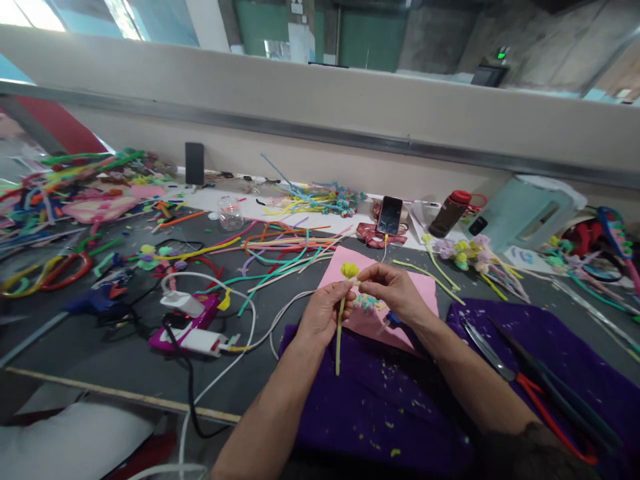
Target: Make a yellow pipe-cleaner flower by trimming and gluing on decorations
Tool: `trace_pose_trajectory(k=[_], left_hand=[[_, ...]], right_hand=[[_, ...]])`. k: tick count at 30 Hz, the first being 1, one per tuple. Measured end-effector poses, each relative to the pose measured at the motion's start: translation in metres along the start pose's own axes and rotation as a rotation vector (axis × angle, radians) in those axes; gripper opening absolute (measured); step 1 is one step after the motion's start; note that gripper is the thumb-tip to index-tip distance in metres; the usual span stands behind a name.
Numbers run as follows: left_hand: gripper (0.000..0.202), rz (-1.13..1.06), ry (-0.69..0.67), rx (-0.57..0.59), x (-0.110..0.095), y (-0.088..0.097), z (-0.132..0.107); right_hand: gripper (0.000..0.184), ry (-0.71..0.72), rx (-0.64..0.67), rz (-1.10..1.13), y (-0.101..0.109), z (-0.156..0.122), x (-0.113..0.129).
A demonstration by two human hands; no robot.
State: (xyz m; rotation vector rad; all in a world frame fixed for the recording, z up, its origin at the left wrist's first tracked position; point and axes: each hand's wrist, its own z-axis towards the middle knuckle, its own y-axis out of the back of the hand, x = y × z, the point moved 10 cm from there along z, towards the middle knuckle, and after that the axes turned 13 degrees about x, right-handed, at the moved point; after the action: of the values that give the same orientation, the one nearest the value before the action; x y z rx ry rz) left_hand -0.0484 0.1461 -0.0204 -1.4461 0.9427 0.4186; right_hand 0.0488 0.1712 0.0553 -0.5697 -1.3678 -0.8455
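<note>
My left hand (325,312) is closed around the green stem of a pipe-cleaner flower (349,270) with a yellow fuzzy head, held upright over a pink sheet (423,288). My right hand (393,288) pinches the stem just under the yellow head, fingertips meeting those of the left. The stem (339,343) hangs down past my left palm over a purple cloth (370,400). A small pastel piece lies on the pink sheet under my hands.
Loose coloured pipe cleaners (280,250) cover the grey table. A power strip with cables (193,327) lies left. Red-handled scissors (520,380) rest on the purple cloth at right. A phone (389,215), a bottle (450,213) and finished flowers (465,253) are farther back.
</note>
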Motion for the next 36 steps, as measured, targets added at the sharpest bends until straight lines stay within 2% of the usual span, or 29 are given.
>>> trace_pose_trajectory(k=[8, 19, 23, 27, 36], left_hand=[[0.021, 0.016, 0.011, 0.035, 0.005, 0.0, 0.002], [0.015, -0.003, -0.002, 0.006, 0.002, 0.0, 0.0], [0.015, -0.049, 0.021, 0.03, 0.004, -0.002, 0.001], [0.013, -0.112, 0.027, 0.062, 0.004, -0.006, 0.001], [0.012, -0.175, 0.034, 0.069, 0.004, -0.008, 0.001]], right_hand=[[0.011, 0.017, -0.019, -0.113, -0.003, 0.001, -0.004], [0.014, -0.012, 0.016, -0.156, -0.009, 0.003, -0.008], [0.017, -0.002, 0.091, -0.058, -0.016, 0.004, -0.008], [0.021, -0.053, 0.164, 0.118, -0.021, 0.004, -0.015], [0.026, -0.114, 0.181, 0.22, -0.021, 0.004, -0.025]])
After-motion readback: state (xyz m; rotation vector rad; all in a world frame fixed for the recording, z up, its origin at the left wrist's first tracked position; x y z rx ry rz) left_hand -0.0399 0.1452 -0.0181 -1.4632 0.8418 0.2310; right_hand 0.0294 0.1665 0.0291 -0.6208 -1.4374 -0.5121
